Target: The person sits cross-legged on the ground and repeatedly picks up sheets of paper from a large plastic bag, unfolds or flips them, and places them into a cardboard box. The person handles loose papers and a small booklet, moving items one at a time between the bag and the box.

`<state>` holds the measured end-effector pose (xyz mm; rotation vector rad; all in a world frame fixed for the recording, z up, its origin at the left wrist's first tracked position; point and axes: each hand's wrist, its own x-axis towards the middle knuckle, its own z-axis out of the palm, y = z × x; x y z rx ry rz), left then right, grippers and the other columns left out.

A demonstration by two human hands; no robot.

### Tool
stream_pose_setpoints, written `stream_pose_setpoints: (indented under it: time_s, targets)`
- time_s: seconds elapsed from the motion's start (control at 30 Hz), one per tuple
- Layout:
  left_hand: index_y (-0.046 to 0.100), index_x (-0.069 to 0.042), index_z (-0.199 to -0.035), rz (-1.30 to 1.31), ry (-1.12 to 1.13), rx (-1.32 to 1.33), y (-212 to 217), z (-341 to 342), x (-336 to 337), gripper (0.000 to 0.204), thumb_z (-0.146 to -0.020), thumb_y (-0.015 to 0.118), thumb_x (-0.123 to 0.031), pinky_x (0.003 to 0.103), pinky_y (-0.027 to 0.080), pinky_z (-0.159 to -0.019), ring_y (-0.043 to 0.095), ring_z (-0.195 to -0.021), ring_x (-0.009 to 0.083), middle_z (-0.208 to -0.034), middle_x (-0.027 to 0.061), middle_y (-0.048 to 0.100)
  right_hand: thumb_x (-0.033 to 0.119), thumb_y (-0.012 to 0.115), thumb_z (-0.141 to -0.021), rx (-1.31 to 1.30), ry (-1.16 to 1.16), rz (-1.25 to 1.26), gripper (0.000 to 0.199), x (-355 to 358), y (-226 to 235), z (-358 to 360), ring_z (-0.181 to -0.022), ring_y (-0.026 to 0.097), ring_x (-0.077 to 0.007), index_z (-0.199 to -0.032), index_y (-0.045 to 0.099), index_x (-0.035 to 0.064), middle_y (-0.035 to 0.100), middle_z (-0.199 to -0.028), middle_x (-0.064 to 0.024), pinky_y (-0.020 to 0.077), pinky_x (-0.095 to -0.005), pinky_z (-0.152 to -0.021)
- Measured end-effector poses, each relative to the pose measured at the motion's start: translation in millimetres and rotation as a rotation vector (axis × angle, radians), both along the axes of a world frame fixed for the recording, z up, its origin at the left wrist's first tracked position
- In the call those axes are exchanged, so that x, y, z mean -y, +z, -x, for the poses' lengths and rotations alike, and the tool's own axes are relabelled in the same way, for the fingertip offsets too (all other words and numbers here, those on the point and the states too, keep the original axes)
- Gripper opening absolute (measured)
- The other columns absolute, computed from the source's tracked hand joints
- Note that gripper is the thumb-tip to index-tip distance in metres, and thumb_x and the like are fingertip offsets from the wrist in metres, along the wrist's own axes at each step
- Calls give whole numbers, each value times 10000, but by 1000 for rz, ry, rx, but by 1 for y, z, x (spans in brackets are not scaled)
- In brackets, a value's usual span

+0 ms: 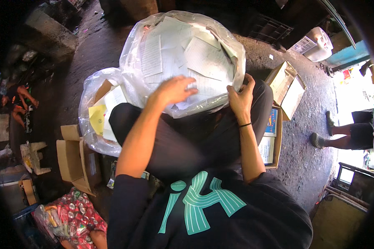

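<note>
A large clear plastic bag [133, 45] full of white paper sheets [203, 58] stands in front of my knees. My left hand [174, 89] reaches into its near side, fingers spread flat over the papers. My right hand [240, 97] grips the bag's near right rim, fingers curled on the plastic. A smaller clear bag [91, 124] at my left knee holds a yellow sheet [97, 118] and more white paper.
Open cardboard boxes [77, 159] lie at my left, a box with books [272, 137] at my right. A bag of crushed red cans [77, 216] sits lower left. A person's legs [340, 133] stand at the right. A white fan [316, 43] lies far right.
</note>
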<state>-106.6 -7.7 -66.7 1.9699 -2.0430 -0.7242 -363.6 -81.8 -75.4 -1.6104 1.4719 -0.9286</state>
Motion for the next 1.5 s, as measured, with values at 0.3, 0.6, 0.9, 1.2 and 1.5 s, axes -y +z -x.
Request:
stream_pose_setpoints:
  time_s: [0.3, 0.6, 0.9, 1.2, 1.5]
  targets:
    - [635, 41, -1234, 45, 155, 48, -5, 99, -89, 498, -989, 691, -389, 544, 513, -933, 656, -1093, 491, -1151, 300, 691, 161, 739, -895, -34, -47, 467, 348, -29, 28, 34, -799, 720, -278, -1210, 636, 56, 664, -1068, -150, 572, -434, -723]
    - [573, -23, -1423, -19, 89, -1, 11, 118, -131, 543, -1051, 592, -419, 522, 409, -1121, 503, -1375, 455, -1494, 258, 522, 126, 712, -872, -103, -391, 221, 272, -54, -33, 171, -838, 720, -294, -1129, 665, 48, 684, -1052, -144, 573, -426, -805]
    - [570, -4, -1408, -140, -1, -56, 34, 87, -133, 468, -1056, 608, -310, 472, 397, -1161, 483, -1399, 454, -1516, 262, 494, 510, 806, -829, -867, -552, -347, 713, -97, -206, 304, -1211, 604, -401, -1260, 593, -17, 645, -1252, -229, 512, -516, -976]
    - [552, 9, -1428, -97, 54, 130, 106, 22, -87, 436, -1078, 579, -250, 455, 370, -1168, 514, -1369, 396, -1453, 216, 559, 437, 825, -771, -864, -398, -216, 660, -95, -160, 306, -1144, 601, -445, -1146, 572, -44, 631, -1152, -289, 504, -526, -988]
    - [541, 15, -1452, -134, -58, 67, 127, -7, -63, 432, -1087, 552, -215, 459, 374, -1166, 513, -1394, 366, -1466, 203, 570, 133, 812, -700, -737, -24, 54, 345, -142, -74, 311, -937, 675, -277, -1044, 809, 163, 671, -963, -61, 533, -418, -879]
